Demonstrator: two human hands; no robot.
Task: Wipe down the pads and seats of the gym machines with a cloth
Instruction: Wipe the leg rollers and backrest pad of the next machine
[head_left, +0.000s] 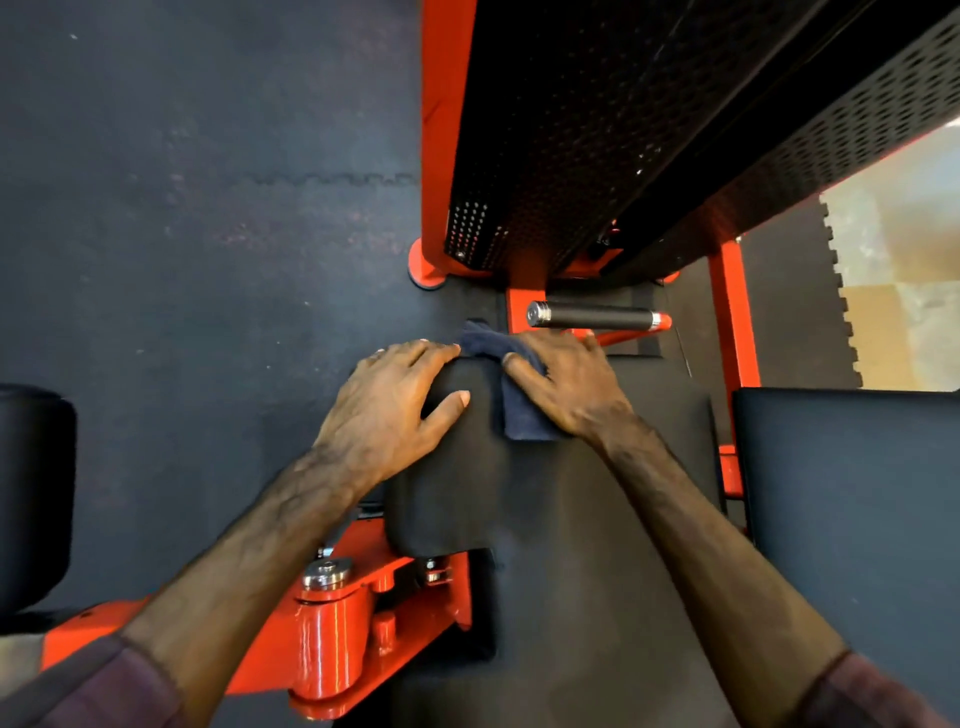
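A black upholstered pad (452, 488) of a red-framed gym machine fills the middle of the view. My left hand (389, 410) rests on the pad's far left corner, fingers spread over its edge. My right hand (566, 384) presses a dark blue cloth (524, 415) flat against the pad's top end. Part of the cloth bunches out beyond the pad edge between my two hands.
A black handle grip (592, 315) with a chrome cap sticks out just beyond my right hand. The machine's perforated black shroud (597, 135) rises behind. Another black seat pad (852, 499) lies to the right, a round black pad (31, 493) at left. Red pivot bracket (337, 629) below.
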